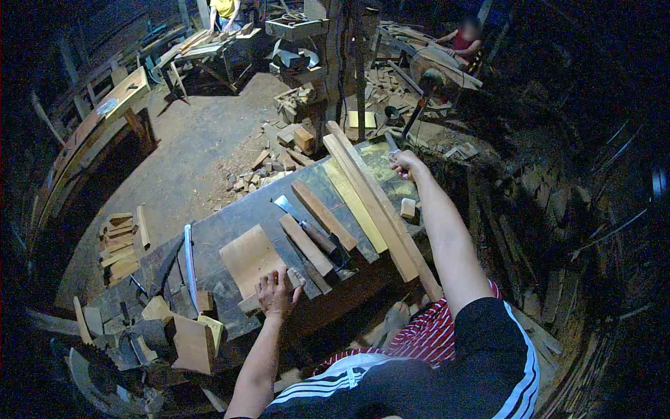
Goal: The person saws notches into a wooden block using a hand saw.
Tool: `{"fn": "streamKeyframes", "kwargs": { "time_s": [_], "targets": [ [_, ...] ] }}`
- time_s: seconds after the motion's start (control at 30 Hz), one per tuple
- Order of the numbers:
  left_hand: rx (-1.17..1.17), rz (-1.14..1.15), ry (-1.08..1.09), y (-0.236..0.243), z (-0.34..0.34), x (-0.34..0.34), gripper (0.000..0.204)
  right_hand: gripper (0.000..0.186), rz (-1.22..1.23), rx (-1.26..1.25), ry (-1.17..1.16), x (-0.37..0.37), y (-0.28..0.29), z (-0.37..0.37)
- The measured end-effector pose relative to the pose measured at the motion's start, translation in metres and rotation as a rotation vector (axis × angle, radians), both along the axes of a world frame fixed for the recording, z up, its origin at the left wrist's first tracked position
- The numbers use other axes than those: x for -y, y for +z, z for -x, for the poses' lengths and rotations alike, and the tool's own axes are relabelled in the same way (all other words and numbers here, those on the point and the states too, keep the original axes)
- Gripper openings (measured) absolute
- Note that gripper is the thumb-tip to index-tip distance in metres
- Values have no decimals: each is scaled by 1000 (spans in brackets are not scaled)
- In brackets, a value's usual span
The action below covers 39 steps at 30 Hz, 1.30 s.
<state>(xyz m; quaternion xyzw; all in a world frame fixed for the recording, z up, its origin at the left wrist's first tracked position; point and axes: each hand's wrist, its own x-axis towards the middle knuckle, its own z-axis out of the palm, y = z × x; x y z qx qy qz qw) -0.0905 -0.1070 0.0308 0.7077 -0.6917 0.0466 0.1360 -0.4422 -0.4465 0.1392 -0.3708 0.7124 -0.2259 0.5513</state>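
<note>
- Our left hand spreads on the near end of the board, probably steadying it.
- Our right hand curls at a slim tool; whether gripping, we cannot tell.
- Long strips lie between both, perhaps kept handy.

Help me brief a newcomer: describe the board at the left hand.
Find the dark workbench. Near its middle, the left hand meets the near edge of a tan board. It is far broader than the narrow wooden strips to its right.

My dark surface bears a broad wooden panel, long pale planks, brown wooden bars, a small whitish block and a slim metal strip.
</note>
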Motion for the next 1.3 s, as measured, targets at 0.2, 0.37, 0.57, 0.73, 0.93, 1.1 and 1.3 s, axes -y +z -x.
{"fn": "streamKeyframes", "kwargs": {
  "time_s": [0.2,0.37,0.57,0.73,0.93,1.1,1.3],
  "targets": [
    [13,-21,3,4,1,0,63,20,-13,63,9,17,-28,10],
    [13,-19,9,4,2,0,63,21,229,351,91,24,-46,16],
    [6,4,6,0,1,1,65,17,4,122,85,19,-32,6],
    [1,-5,-8,2,2,2,65,12,206,337,59,22,-35,8],
    [7,-22,1,1,2,1,66,14,26,115,26,31,-61,19],
    [13,18,-4,-4,-1,1,67,15,245,265,73,36,-81,28],
    [59,-1,21,-6,-1,1,66,17,254,289,211,33,-71,24]
  ]
}}
